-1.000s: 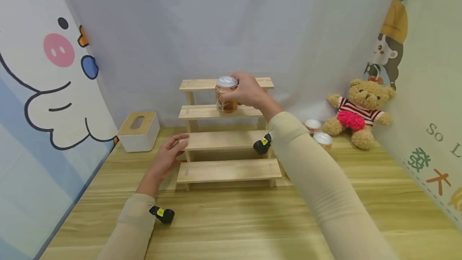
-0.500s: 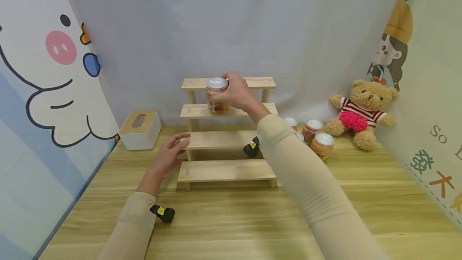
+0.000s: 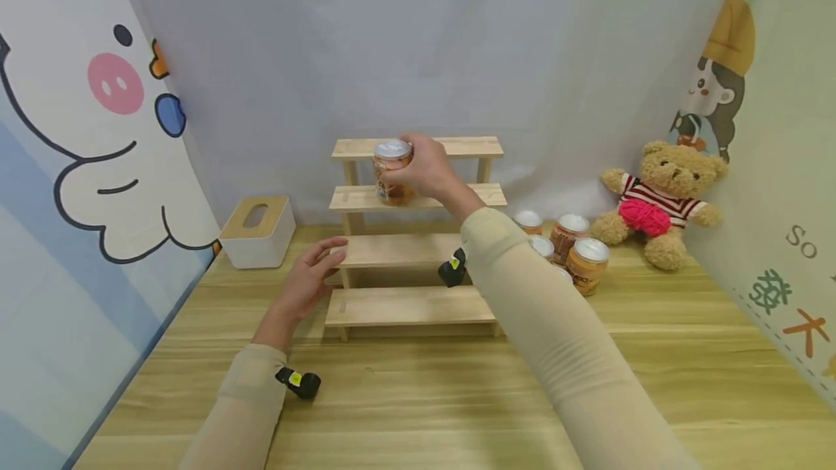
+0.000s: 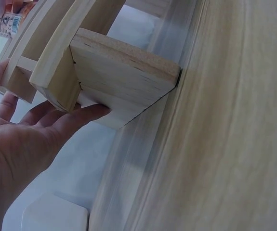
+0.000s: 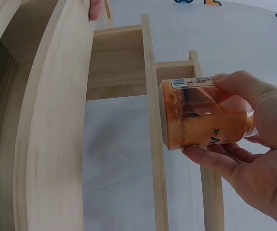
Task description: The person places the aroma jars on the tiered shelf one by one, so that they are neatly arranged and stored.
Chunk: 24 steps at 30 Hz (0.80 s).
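My right hand (image 3: 427, 169) grips an orange jar (image 3: 390, 183) with a silvery lid, thumb on one side and fingers on the other. The jar is upright, its base right at the second-highest board of a four-step wooden display rack (image 3: 418, 307), left of its middle. The right wrist view shows the jar (image 5: 201, 113) side-on with its flat bottom against that board's edge. My left hand (image 3: 307, 281) holds the rack's left end at the second step from below. In the left wrist view, fingers (image 4: 83, 118) reach along the rack's side panel.
Several more jars (image 3: 586, 265) with pale lids cluster right of the rack, partly behind my right sleeve. A teddy bear (image 3: 666, 187) sits at the right back. A white tissue box (image 3: 259, 244) with a wooden top stands left of the rack. A curtain (image 3: 418, 42) hangs behind.
My right hand has moved the jar left along the second-highest board, then held it there. More jars at the right have come into view. The left hand stays at the rack.
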Each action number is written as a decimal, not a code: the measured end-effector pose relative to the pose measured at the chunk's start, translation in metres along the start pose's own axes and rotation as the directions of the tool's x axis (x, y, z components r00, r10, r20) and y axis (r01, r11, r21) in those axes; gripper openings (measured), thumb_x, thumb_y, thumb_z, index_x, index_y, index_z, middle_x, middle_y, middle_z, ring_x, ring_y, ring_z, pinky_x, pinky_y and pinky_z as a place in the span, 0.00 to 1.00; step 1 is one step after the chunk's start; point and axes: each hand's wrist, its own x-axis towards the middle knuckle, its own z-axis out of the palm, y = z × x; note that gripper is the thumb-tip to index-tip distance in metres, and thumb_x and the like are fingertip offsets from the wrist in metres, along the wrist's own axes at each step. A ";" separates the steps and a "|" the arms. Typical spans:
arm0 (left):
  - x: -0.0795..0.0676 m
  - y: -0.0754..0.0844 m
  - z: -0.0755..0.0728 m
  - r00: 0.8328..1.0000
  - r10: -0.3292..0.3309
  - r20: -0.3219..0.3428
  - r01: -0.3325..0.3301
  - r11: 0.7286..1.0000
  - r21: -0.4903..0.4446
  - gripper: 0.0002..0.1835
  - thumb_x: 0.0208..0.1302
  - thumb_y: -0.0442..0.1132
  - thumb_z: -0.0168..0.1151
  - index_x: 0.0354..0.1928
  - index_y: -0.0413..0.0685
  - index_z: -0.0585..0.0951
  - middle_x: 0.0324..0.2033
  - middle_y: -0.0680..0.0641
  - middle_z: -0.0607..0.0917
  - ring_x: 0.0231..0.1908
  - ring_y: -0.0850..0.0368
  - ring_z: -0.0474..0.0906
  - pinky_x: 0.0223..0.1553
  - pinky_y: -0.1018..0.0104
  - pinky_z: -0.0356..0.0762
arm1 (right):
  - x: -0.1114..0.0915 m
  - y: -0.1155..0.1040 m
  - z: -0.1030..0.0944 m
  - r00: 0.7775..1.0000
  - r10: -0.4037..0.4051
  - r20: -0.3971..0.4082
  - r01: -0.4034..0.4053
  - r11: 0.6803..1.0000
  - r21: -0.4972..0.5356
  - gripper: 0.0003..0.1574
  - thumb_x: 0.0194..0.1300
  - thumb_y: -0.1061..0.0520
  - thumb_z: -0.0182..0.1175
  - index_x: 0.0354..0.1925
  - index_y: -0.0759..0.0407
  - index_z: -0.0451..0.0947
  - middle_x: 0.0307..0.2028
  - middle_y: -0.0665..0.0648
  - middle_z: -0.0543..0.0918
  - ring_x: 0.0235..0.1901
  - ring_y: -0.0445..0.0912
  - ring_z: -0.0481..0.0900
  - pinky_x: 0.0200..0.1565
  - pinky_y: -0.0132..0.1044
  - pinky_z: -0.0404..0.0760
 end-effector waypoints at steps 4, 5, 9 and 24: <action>0.001 -0.001 0.001 1.000 0.001 0.002 -0.001 1.000 0.004 0.22 0.77 0.46 0.55 0.65 0.44 0.70 0.72 0.40 0.61 0.64 0.36 0.61 0.48 0.51 0.73 | 0.001 0.003 0.000 1.000 0.011 -0.009 -0.011 1.000 0.000 0.43 0.58 0.54 0.75 0.66 0.64 0.68 0.56 0.62 0.78 0.54 0.53 0.77 0.54 0.44 0.76; 0.001 -0.002 0.001 1.000 0.003 0.000 -0.003 1.000 0.003 0.21 0.77 0.46 0.56 0.65 0.45 0.70 0.72 0.40 0.61 0.64 0.35 0.61 0.49 0.51 0.73 | 0.000 0.002 0.000 1.000 0.019 -0.010 -0.019 1.000 0.001 0.46 0.58 0.53 0.75 0.68 0.64 0.66 0.57 0.62 0.77 0.54 0.53 0.77 0.55 0.44 0.75; 0.002 -0.001 -0.001 1.000 0.003 -0.009 -0.003 1.000 -0.005 0.19 0.76 0.46 0.56 0.63 0.47 0.72 0.72 0.40 0.61 0.63 0.35 0.61 0.49 0.50 0.72 | -0.004 -0.001 -0.006 0.998 0.047 -0.030 -0.046 0.998 0.032 0.56 0.56 0.49 0.76 0.74 0.62 0.58 0.60 0.64 0.74 0.56 0.54 0.76 0.55 0.44 0.76; 0.002 -0.005 -0.002 1.000 0.009 -0.004 -0.009 1.000 0.000 0.22 0.76 0.46 0.56 0.65 0.43 0.70 0.72 0.39 0.61 0.67 0.35 0.60 0.52 0.44 0.70 | -0.110 0.056 -0.077 0.987 -0.042 -0.152 0.048 0.998 0.038 0.43 0.58 0.57 0.75 0.66 0.64 0.68 0.57 0.65 0.78 0.56 0.57 0.77 0.57 0.54 0.73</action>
